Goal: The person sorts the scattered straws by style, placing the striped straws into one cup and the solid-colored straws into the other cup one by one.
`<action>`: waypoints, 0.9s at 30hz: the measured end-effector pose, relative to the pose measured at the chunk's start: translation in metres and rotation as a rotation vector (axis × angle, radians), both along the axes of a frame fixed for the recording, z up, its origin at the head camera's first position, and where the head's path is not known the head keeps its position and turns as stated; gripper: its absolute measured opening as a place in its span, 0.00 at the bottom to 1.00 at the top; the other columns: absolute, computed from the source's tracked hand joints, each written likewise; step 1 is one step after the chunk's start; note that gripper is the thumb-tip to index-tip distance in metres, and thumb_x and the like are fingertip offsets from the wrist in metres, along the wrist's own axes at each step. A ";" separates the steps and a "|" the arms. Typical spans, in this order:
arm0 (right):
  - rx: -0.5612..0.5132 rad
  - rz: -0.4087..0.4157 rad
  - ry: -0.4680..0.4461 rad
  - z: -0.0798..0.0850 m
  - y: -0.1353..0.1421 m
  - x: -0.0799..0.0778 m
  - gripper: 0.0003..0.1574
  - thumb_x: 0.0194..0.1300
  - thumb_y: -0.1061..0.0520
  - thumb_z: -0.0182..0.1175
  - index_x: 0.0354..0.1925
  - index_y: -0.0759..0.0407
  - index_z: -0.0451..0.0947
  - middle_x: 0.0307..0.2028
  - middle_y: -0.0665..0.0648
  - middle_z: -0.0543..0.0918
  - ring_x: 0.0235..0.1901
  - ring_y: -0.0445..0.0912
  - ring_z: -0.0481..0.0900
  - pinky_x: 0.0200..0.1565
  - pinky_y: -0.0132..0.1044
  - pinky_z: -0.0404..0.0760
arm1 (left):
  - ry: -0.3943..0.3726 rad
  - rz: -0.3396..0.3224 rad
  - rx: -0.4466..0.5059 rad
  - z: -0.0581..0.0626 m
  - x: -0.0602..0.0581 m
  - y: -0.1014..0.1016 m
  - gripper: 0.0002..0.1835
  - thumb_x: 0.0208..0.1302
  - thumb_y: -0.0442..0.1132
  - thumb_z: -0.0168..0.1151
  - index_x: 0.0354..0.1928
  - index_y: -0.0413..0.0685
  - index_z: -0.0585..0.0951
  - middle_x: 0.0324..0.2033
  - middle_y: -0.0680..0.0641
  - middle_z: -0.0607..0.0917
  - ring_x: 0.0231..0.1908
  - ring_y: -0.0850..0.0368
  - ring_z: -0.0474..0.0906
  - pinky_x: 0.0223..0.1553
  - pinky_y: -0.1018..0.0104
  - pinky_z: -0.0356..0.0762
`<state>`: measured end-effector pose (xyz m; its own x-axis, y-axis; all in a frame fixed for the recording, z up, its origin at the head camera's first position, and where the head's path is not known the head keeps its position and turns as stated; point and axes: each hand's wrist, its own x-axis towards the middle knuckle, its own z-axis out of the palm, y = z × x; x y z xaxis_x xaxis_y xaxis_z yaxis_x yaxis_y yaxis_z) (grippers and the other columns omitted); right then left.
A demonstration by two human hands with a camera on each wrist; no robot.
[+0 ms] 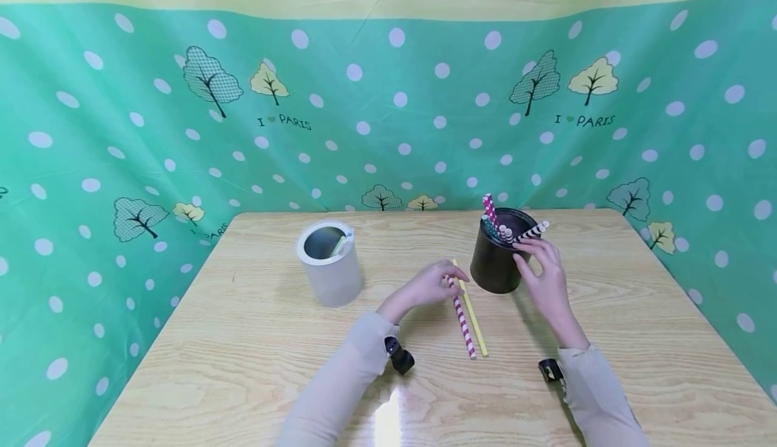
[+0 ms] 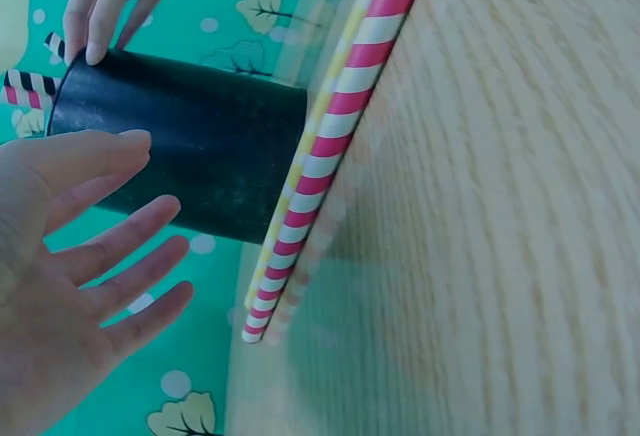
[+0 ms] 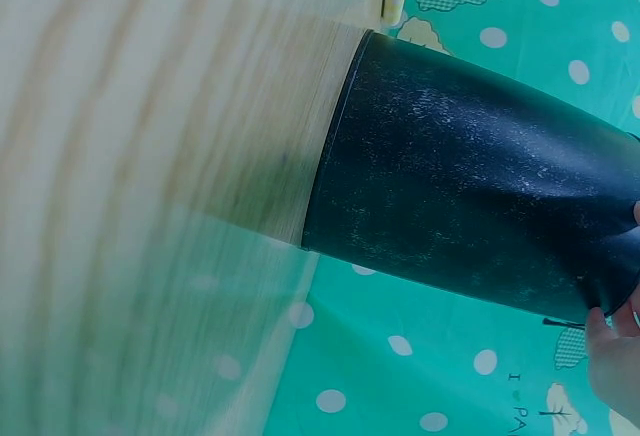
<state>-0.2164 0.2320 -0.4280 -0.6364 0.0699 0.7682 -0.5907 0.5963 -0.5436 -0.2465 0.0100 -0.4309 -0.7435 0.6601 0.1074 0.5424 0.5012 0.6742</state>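
Note:
My left hand (image 1: 434, 284) hovers over two paper straws on the table, its fingers loosely bent and holding nothing in the left wrist view. One is a red-and-white striped straw (image 1: 463, 322), beside it a yellow straw (image 1: 475, 325). My right hand (image 1: 546, 275) grips the black cup (image 1: 498, 268) at its rim, with a finger against the outer wall in the right wrist view. Several patterned straws stand in this cup, among them a pink dotted straw (image 1: 489, 207) and a black-and-white striped straw (image 1: 534, 230), which lies close to my right fingertips.
Left of my left hand stands a white cup (image 1: 334, 275) with light-coloured straws (image 1: 341, 245) inside. The wooden table (image 1: 243, 352) ends at the back against a green dotted cloth (image 1: 400, 137).

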 end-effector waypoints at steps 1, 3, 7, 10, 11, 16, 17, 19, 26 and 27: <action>0.000 0.000 0.001 0.000 0.000 0.000 0.13 0.48 0.74 0.61 0.36 0.69 0.78 0.41 0.65 0.77 0.47 0.53 0.67 0.55 0.27 0.60 | -0.002 -0.001 -0.009 -0.001 0.000 0.000 0.13 0.54 0.33 0.60 0.43 0.46 0.80 0.42 0.49 0.79 0.48 0.55 0.72 0.52 0.68 0.67; -0.001 0.000 0.002 0.000 0.000 0.000 0.13 0.48 0.74 0.61 0.36 0.69 0.78 0.41 0.65 0.77 0.47 0.53 0.67 0.54 0.27 0.60 | 0.011 -0.004 -0.033 -0.003 0.001 0.000 0.13 0.54 0.33 0.61 0.43 0.48 0.80 0.43 0.50 0.79 0.51 0.56 0.71 0.55 0.69 0.63; -0.001 -0.002 -0.002 -0.001 0.000 0.001 0.13 0.48 0.74 0.61 0.36 0.69 0.78 0.41 0.65 0.76 0.48 0.52 0.67 0.55 0.26 0.60 | 0.025 -0.013 -0.070 -0.007 0.002 -0.001 0.13 0.54 0.34 0.61 0.43 0.49 0.80 0.45 0.49 0.78 0.53 0.55 0.68 0.59 0.67 0.58; -0.001 -0.002 -0.006 0.000 0.000 0.001 0.13 0.48 0.74 0.61 0.36 0.69 0.78 0.41 0.65 0.76 0.48 0.52 0.67 0.55 0.27 0.60 | 0.026 -0.031 -0.084 -0.008 0.003 -0.001 0.13 0.54 0.34 0.61 0.43 0.47 0.80 0.45 0.48 0.78 0.51 0.55 0.70 0.56 0.68 0.63; -0.002 -0.003 -0.007 0.000 0.000 0.001 0.13 0.48 0.74 0.61 0.36 0.69 0.78 0.41 0.65 0.76 0.48 0.52 0.67 0.55 0.27 0.60 | 0.027 -0.038 -0.088 -0.009 0.004 -0.001 0.13 0.54 0.34 0.61 0.43 0.47 0.80 0.45 0.48 0.78 0.50 0.55 0.70 0.55 0.69 0.64; -0.006 -0.001 -0.007 0.000 0.001 0.001 0.13 0.48 0.74 0.61 0.36 0.69 0.78 0.41 0.65 0.76 0.48 0.53 0.67 0.55 0.26 0.60 | 0.057 -0.074 -0.117 -0.013 0.005 -0.001 0.12 0.53 0.34 0.62 0.42 0.46 0.80 0.42 0.50 0.79 0.46 0.57 0.72 0.50 0.73 0.67; -0.005 0.000 -0.006 0.000 0.000 0.001 0.13 0.48 0.74 0.61 0.36 0.69 0.78 0.41 0.65 0.76 0.48 0.53 0.67 0.54 0.26 0.60 | 0.065 -0.080 -0.127 -0.014 0.005 -0.001 0.12 0.53 0.35 0.62 0.42 0.46 0.80 0.42 0.50 0.79 0.46 0.57 0.72 0.49 0.74 0.66; -0.005 0.002 -0.002 0.000 0.000 0.001 0.13 0.48 0.74 0.61 0.36 0.69 0.78 0.41 0.65 0.76 0.47 0.53 0.67 0.54 0.26 0.60 | 0.079 -0.090 -0.144 -0.015 0.005 0.000 0.12 0.53 0.35 0.62 0.42 0.47 0.80 0.41 0.50 0.79 0.45 0.58 0.73 0.47 0.75 0.67; -0.003 0.004 0.004 0.001 -0.001 0.001 0.13 0.47 0.74 0.61 0.36 0.69 0.78 0.41 0.65 0.76 0.47 0.54 0.67 0.54 0.26 0.60 | 0.078 -0.114 -0.188 -0.019 0.004 0.000 0.13 0.53 0.35 0.62 0.42 0.47 0.80 0.42 0.51 0.78 0.40 0.59 0.73 0.39 0.78 0.67; -0.003 0.004 0.003 0.001 0.000 0.001 0.13 0.47 0.74 0.61 0.36 0.69 0.78 0.41 0.65 0.76 0.47 0.54 0.67 0.54 0.26 0.60 | 0.079 -0.116 -0.194 -0.019 0.004 0.000 0.13 0.52 0.35 0.62 0.42 0.47 0.80 0.42 0.50 0.78 0.41 0.59 0.73 0.40 0.78 0.67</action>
